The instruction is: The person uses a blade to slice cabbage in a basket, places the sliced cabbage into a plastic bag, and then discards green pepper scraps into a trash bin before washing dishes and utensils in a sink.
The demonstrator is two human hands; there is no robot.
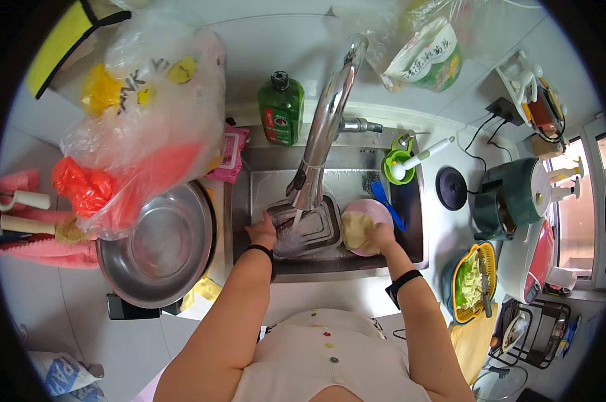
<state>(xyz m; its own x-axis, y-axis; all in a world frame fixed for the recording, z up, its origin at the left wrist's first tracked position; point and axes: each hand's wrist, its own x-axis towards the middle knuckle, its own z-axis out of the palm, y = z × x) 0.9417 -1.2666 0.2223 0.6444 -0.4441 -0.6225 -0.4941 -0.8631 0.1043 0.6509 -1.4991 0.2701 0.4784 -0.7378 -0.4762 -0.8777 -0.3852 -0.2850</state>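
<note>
Water runs from the chrome faucet [319,145] into a rectangular metal tray [319,228] in the stainless steel sink [240,221]. At the tray's left side my left hand [262,232] grips its edge. My right hand [380,237] is on a pale yellowish cloth or sponge [357,228], over a pink bowl [375,208] in the sink's right part. Beside the bowl lies a blue brush [387,206]. A green holder with a white-handled brush [423,157] hangs at the sink's back right corner.
A large steel basin [159,246] and full plastic bags [147,115] stand at the left. Behind the sink is a green detergent bottle [281,111], with a pink packet [232,153] nearby. At the right are a yellow basket [489,251] of cut vegetables with a knife, and a wooden board [471,346].
</note>
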